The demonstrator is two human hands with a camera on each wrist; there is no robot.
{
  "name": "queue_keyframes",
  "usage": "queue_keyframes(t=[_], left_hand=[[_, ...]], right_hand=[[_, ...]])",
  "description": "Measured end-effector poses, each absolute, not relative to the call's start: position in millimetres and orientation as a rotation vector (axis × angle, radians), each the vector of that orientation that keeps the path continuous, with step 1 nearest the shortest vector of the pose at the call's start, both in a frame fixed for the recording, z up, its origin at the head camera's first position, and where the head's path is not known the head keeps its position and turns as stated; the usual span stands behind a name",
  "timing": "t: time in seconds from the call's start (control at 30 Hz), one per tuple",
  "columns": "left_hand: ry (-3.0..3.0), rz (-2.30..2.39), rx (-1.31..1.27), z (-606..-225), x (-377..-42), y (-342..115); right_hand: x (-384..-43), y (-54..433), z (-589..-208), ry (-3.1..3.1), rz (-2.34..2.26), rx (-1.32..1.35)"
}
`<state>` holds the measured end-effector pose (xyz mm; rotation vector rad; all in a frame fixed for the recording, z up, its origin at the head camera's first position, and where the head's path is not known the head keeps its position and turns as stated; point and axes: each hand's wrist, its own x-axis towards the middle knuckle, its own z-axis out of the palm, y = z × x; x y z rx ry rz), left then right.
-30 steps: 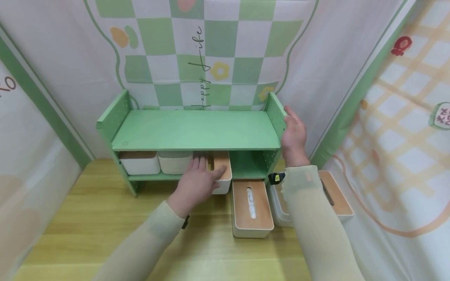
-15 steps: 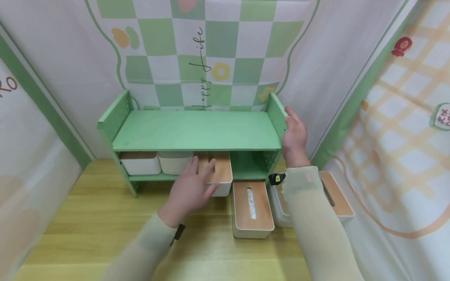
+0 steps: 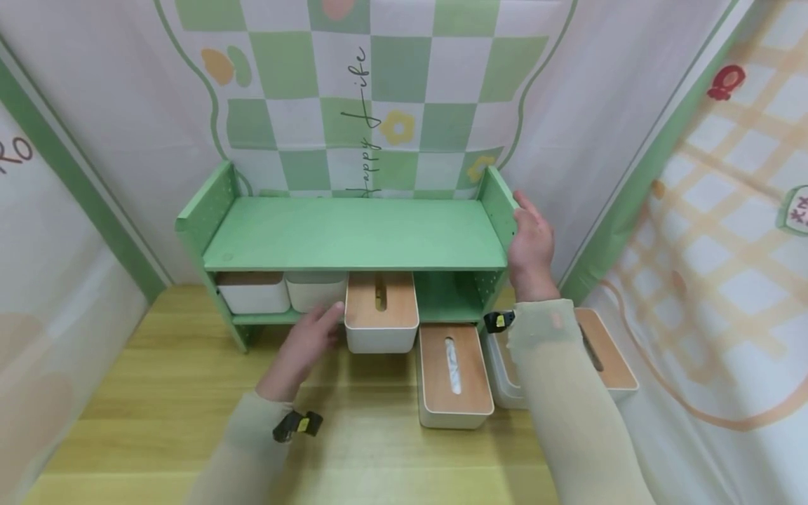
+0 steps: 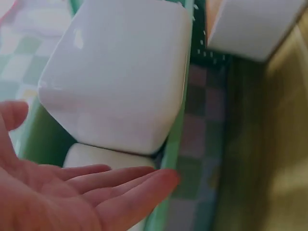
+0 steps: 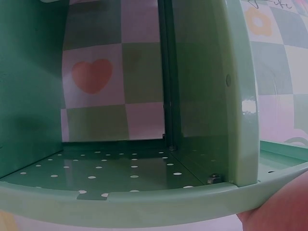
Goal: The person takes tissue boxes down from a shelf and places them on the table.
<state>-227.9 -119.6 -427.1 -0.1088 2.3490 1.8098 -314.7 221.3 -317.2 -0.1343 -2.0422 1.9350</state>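
A white tissue box (image 3: pixel 381 341) with a wooden slotted lid sits in the green shelf (image 3: pixel 353 231), its front jutting out past the edge. At its lower left is my left hand (image 3: pixel 306 347), holding nothing. The left wrist view shows that hand (image 4: pixel 91 197) palm up with straight fingers, below the box's white end (image 4: pixel 125 72). My right hand (image 3: pixel 532 249) rests against the outside of the shelf's right side panel, fingers extended. Only part of that hand (image 5: pixel 281 207) shows at the lower right of the right wrist view, beside the green panel edge.
Two white boxes, a left one (image 3: pixel 254 293) and a plainer one (image 3: pixel 315 292), stand in the shelf's left half. Another tissue box (image 3: pixel 456 379) is on the wooden table (image 3: pixel 158 414). Further boxes (image 3: pixel 609 347) lie partly behind my right sleeve.
My left hand has moved left and down, off the top of the tissue box to its lower left. The tissue box juts out slightly more. My right hand stays put.
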Motion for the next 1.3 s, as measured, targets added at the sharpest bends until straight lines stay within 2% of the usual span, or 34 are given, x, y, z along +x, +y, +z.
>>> queue_keyframes(t=[0.13, 0.3, 0.57, 1.0, 1.3], left_hand=[[1.985, 1.980, -0.117, -437.5, -235.8, -118.3], [1.841, 2.035, -0.128, -446.4, -242.9, -115.5], [1.794, 2.057, -0.086, -447.0, -238.2, -118.2], [1.719, 2.027, -0.225, -452.1, -251.8, -116.5], [1.752, 1.990, -0.129, -450.4, -245.5, -119.2]], right_hand=[[-314.7, 221.8, -317.3, -2.064, 1.910, -0.132], [-315.2, 221.9, -317.7, -2.076, 1.899, -0.126], [-314.7, 222.8, -318.9, -2.076, 1.918, -0.138], [-313.3, 223.1, -318.8, -2.157, 1.832, -0.114], [-313.1, 223.5, -318.8, -2.134, 1.847, -0.119]])
